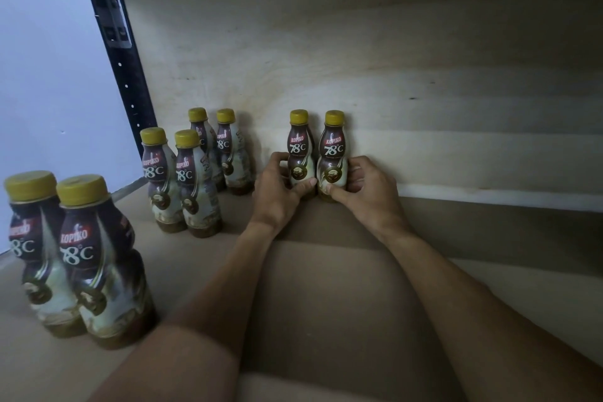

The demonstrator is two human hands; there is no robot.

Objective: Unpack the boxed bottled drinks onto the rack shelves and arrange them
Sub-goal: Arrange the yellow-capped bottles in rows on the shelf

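Yellow-capped left bottle point(299, 148) in left hand point(277, 188) grip, right bottle point(333, 152) in right hand point(367, 188) grip, both upright at shelf point(489, 235) back, 12 o'clock; placing step, next likely release and align with other bottles point(192, 186) at 9 o'clock.

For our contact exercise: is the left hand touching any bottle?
Touching. The head view shows the left hand curled round the left bottle of the back pair, thumb across its label.
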